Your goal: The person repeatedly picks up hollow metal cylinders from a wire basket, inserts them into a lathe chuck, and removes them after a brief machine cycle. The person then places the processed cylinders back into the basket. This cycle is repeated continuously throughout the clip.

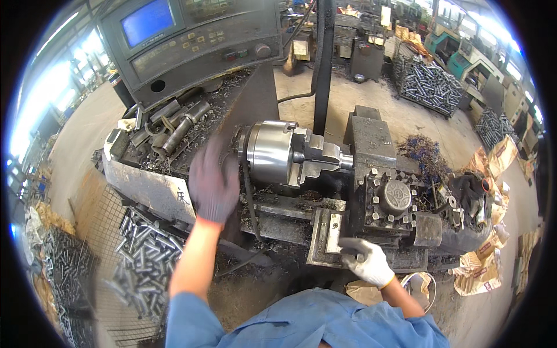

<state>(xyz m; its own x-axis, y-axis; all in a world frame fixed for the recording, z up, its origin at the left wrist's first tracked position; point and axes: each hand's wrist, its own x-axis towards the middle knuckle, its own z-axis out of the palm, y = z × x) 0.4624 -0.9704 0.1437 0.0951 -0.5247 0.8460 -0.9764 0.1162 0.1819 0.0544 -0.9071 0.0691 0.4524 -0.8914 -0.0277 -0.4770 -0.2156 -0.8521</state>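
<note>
Workshop lathe, chuck (272, 152) just right of raised left hand (212, 184)

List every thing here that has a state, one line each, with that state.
Left hand: dark glove, raised, blurred, beside the chuck.
Right hand: white glove, resting on the carriage.
Chuck: jaws closed on a short metal part.
Control screen: lit blue.
Wire basket: holding many metal rods.
</note>
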